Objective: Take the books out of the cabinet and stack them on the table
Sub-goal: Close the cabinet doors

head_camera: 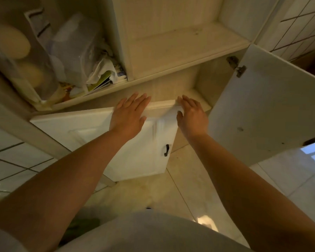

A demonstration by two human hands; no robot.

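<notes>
I look down at a cream cabinet (171, 64). My left hand (129, 115) lies flat, fingers spread, on the top edge of the white left lower door (84, 131). My right hand (192, 115) hovers beside it, fingers apart, near the door's right corner; it holds nothing. The right lower door (262, 110) stands swung wide. The lower compartment behind my hands is mostly hidden. A few thin books or booklets (102, 82) lie under plastic bags on the upper left shelf. No table is in view.
The upper left shelf is crammed with clear plastic bags (75, 46) and a pale round object (11, 42). The upper right shelf (185, 44) is bare. Glossy floor tiles (189, 188) lie below, tiled wall at right. A black handle (166, 150) sits on the left door.
</notes>
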